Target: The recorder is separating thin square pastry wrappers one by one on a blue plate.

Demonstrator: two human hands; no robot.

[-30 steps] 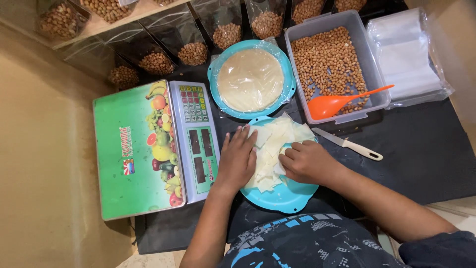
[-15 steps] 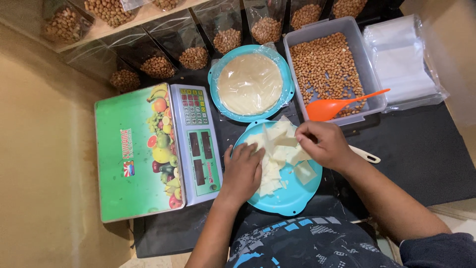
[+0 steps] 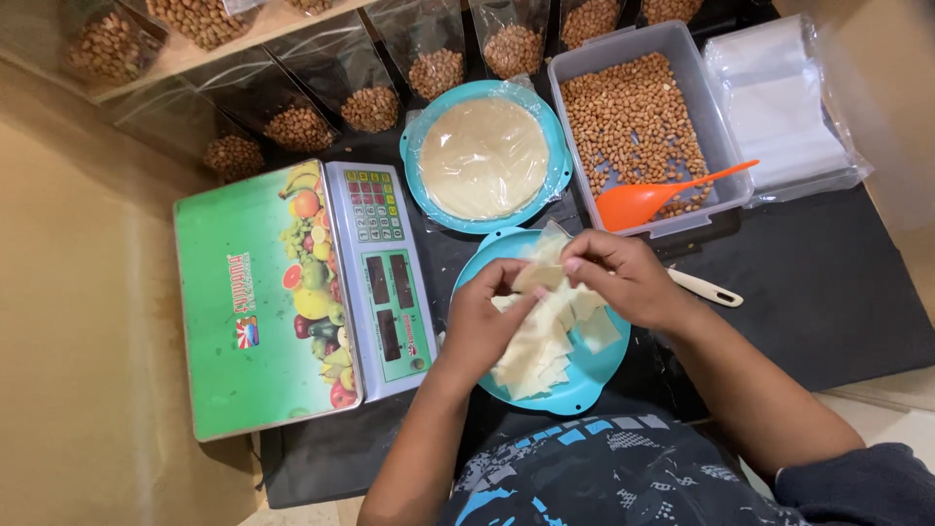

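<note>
A person at a dark-topped work table (image 3: pixel 828 312) worked both hands over a turquoise plate (image 3: pixel 584 385) heaped with pale, square-cut dough sheets (image 3: pixel 541 341). Far out beyond the left hand sat a digital weighing scale (image 3: pixel 292 297), its green platform printed with fruit and its keypad and display panel on the side nearer that hand. Above the scale, well away from both hands, stood a row of clear pouches of peanuts (image 3: pixel 370 107) along the table's back edge. The left hand (image 3: pixel 482 326) lay over the plate, fingers curled and thumb raised, pinching the lower edge of one dough sheet (image 3: pixel 539 278) lifted off the pile. Just above the two hands rested a second turquoise plate (image 3: pixel 560 180), holding a round of pale dough (image 3: pixel 482 156) under clear film. The right hand (image 3: pixel 623 278) met the left over the pile, its fingertips closed on the upper edge of the same lifted sheet, so the piece hung between the two hands, close above the heap. Above the right hand stood a grey tub of loose peanuts (image 3: pixel 633 117) with an orange plastic scoop (image 3: pixel 648 200) lying in it. Just past the right wrist a white handle (image 3: pixel 706 287) showed on the table; its working end was hidden. Farthest right lay a stack of clear plastic bags (image 3: pixel 789 107).
</note>
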